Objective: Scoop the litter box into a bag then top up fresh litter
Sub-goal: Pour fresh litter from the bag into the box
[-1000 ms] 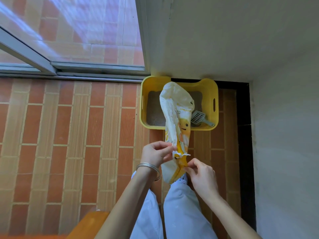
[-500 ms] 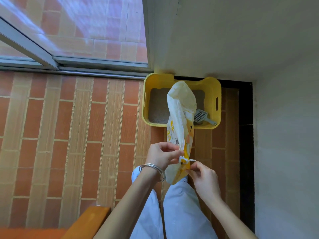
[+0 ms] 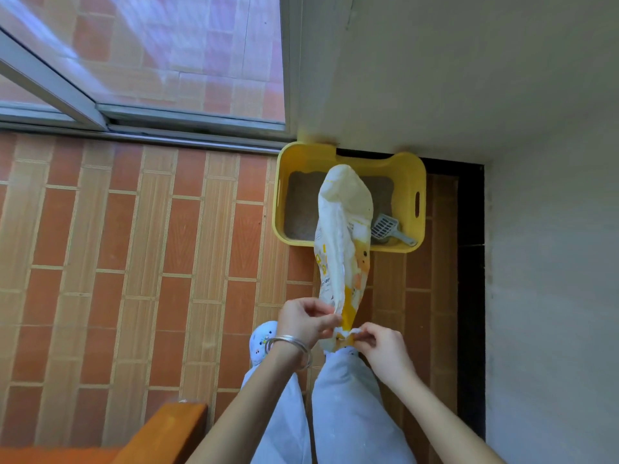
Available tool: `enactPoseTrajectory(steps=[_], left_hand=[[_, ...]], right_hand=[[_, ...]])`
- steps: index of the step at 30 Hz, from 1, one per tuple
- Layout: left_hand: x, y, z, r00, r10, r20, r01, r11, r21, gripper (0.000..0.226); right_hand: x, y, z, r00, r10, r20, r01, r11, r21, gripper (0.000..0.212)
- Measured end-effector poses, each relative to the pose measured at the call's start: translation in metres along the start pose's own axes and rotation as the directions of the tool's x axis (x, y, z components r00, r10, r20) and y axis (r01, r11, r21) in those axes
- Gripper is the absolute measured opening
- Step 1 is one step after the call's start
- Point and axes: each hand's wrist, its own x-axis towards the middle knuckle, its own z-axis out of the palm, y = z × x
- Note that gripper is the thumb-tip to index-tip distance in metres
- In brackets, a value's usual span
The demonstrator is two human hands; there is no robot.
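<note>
Orange brick-pattern floor tiles (image 3: 134, 262) fill most of the view, meeting a plain white wall (image 3: 469, 78) at the top and right, and a sliding glass door with a grey metal frame (image 3: 167, 45) at the upper left. Pale blue trousers (image 3: 348, 413) run up from the bottom edge, with an orange wooden corner of furniture (image 3: 160, 433) to their left.

Against the wall in the corner sits the yellow rectangular plastic litter box (image 3: 412, 182), holding grey litter (image 3: 301, 209). A long crumpled white-and-yellow litter bag (image 3: 345, 242) stretches from the hands towards the box. Its rounded far end overlaps the box in this view; whether it rests inside or hangs above cannot be told.

The left hand (image 3: 303, 321) pinches the bag's white edge between thumb and curled fingers. The right hand (image 3: 385, 346), just beside it, pinches a crumpled white strip at the bag's near end.

A grey slotted plastic scoop (image 3: 385, 226) lies in the box's near right corner, partly behind the bag. A white patterned slipper (image 3: 261, 339) shows below the left wrist, which wears thin silver bangles (image 3: 288, 344)
</note>
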Motion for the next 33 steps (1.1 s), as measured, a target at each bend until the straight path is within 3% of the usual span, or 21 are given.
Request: enactPoseTrajectory(steps=[2,5,7,9,12,14,16,18,21,26,29,33], left_hand=[[-0.002,-0.02,-0.008,0.999,0.002,-0.036,-0.001,0.999,0.034,0.019],[-0.003,-0.051,-0.017,0.996,0.002,-0.093,0.002,0.999,0.037,0.021],[-0.002,-0.066,-0.02,0.993,0.007,-0.116,0.0,0.998,0.056,0.022],[-0.001,-0.076,-0.02,0.994,0.024,-0.11,-0.014,0.996,0.091,0.022],[0.003,-0.084,-0.018,0.996,0.055,-0.064,-0.045,0.987,0.153,0.023],[0.005,-0.087,-0.017,0.997,0.075,-0.032,-0.066,0.974,0.215,0.025],[0.007,-0.087,-0.018,0.996,0.083,-0.038,-0.07,0.962,0.264,0.027],[0.012,-0.087,-0.023,0.997,0.067,-0.047,-0.05,0.955,0.291,0.025],[0.024,-0.085,-0.035,1.0,-0.011,-0.011,0.013,0.957,0.29,0.021],[0.057,-0.046,-0.045,0.992,-0.005,-0.125,0.009,0.999,0.034,0.004],[0.087,-0.022,-0.035,0.988,0.078,-0.134,-0.067,0.994,0.088,0.019],[0.122,-0.009,-0.004,0.983,0.093,-0.161,-0.041,0.954,0.296,0.049]], right_hand=[[0.01,-0.003,-0.001,1.0,0.001,-0.001,-0.001,0.999,0.048,0.019],[0.03,-0.018,-0.002,0.998,0.055,-0.031,-0.041,0.935,0.352,0.016],[0.042,-0.034,0.002,0.996,0.089,0.002,-0.081,0.892,0.445,0.023],[0.055,-0.051,0.007,0.995,0.095,0.011,-0.091,0.902,0.421,0.041],[0.073,-0.071,0.015,0.994,0.094,-0.049,-0.08,0.968,0.236,0.057],[0.083,-0.078,0.018,0.984,0.15,-0.093,-0.138,0.983,0.125,0.049],[0.088,-0.079,0.018,0.97,0.197,-0.142,-0.19,0.98,0.061,0.024],[0.088,-0.076,0.017,0.964,0.205,-0.167,-0.185,0.975,0.124,0.011],[0.081,-0.065,0.015,0.969,0.183,-0.166,-0.136,0.956,0.26,0.012],[0.071,-0.037,0.032,0.959,0.217,-0.184,-0.157,0.943,0.294,0.016],[0.068,-0.032,0.046,0.953,0.217,-0.213,-0.15,0.945,0.292,0.016],[0.068,-0.031,0.055,0.957,0.202,-0.207,-0.139,0.948,0.286,0.01]])
